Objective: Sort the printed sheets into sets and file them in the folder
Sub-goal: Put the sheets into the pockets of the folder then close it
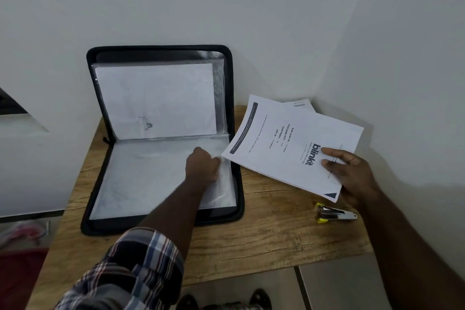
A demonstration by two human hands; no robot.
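A black zip folder [161, 49] lies open on the wooden table, its upper half propped against the wall with a white sheet [156, 100] inside a clear sleeve. My left hand [202, 165] rests on the lower half and pinches the right edge of a clear plastic sleeve [151, 178]. My right hand [352, 171] holds a set of printed sheets [284, 146] just right of the folder, tilted above the table, the top page headed "blinkit". More sheets fan out beneath it.
A small metal stapler [332, 213] with yellow trim lies on the wooden table [251, 239] below the sheets. White walls meet in a corner behind the table. The table's front edge runs close to my body; the floor lies beyond it.
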